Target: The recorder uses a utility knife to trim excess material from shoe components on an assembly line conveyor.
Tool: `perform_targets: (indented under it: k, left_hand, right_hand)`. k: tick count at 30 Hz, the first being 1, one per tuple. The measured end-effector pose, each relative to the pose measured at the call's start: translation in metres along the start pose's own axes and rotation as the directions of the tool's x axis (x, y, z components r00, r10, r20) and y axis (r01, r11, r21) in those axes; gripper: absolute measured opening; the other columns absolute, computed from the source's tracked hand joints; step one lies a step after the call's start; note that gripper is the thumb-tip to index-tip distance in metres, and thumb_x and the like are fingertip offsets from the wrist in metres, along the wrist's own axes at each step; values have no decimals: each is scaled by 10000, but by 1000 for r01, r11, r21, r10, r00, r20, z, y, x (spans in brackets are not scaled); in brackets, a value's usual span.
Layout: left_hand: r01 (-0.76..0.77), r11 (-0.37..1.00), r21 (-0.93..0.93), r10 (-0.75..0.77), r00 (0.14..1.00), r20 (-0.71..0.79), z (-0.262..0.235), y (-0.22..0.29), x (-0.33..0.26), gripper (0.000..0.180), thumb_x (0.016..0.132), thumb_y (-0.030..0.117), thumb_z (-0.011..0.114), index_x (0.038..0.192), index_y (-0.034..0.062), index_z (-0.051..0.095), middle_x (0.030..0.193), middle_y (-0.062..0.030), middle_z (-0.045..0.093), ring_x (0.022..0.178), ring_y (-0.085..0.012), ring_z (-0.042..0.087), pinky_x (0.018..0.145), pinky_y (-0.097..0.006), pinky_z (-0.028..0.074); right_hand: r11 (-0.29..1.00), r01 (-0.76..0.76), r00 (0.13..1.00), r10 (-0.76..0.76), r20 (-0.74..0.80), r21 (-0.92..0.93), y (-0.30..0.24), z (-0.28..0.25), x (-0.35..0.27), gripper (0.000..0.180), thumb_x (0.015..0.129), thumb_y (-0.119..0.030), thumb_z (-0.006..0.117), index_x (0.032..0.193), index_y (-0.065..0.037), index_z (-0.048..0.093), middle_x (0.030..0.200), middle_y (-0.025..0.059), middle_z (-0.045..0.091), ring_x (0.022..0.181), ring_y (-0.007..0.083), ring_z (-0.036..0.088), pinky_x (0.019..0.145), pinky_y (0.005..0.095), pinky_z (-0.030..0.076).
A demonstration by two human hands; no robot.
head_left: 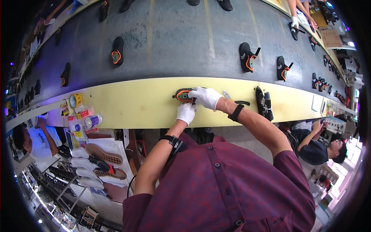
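A black shoe (179, 92) with orange trim round its opening lies sideways over the yellow ledge in front of me. My right hand (208, 98), in a white glove, grips it from the right, fingertips at the opening. From the near side, my left hand (186, 112), also gloved in white, closes on the same shoe; its fingertips are partly hidden. Just right of my right hand are a small pale pointed tool (226, 94) and a curved black strip (242, 102). Further right lies a dark, long shoe-shaped piece (260, 99) beside a black cylindrical object (268, 101).
Beyond the yellow ledge (131, 102) runs a grey conveyor belt (174, 46) carrying black shoes (247, 58) with orange trim. Tape rolls (76, 100) and a clear bottle (92, 121) sit at the ledge's left. Shoe soles (104, 154) rest lower left. Co-workers (319, 147) are nearby.
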State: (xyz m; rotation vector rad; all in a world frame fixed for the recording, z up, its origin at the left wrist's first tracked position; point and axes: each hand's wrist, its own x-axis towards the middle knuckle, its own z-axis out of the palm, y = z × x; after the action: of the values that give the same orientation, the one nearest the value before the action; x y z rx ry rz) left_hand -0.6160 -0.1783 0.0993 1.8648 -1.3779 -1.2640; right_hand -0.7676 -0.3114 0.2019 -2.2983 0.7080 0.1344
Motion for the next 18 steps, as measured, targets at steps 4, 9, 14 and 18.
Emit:
perform_targets:
  k: [4,9,14,18]
  left_hand:
    - [-294,897,330,325,945,-42,-8,0,-3,187,909,245,694,844,75,738,904,-177,753,934,-438,699,823,-577,511]
    - [-372,826,423,371,924,90,-15,-1,-6,188,893,263,720,861,80,752,934,-145,762,987,-402,691,793,-565,479]
    - [-382,813,439,357,923,144,-15,-1,-3,244,889,302,731,982,84,788,946,-135,766,1035,-396,698,846,-572,513]
    - [-401,814,420,433,901,22,-23,3,-9,233,918,276,706,1032,88,783,945,-132,767,1031,-379,709,861,-548,536]
  right_hand:
    - [999,15,998,-12,-56,53,10,6,6,210,964,-74,693,1170,-99,658,1036,189,709,836,419,758,701,488,639]
    - [998,-39,995,42,-89,41,-1,13,1,208,945,-134,746,1122,-109,642,1039,165,695,887,423,737,761,499,609]
    - [972,-24,989,-11,-147,-232,-18,23,2,170,951,-150,708,1055,-70,600,979,178,673,794,400,743,691,486,610]
    - [966,4,985,-49,-167,-258,-22,26,9,203,961,-218,727,1021,-69,603,953,162,668,775,381,740,656,486,591]
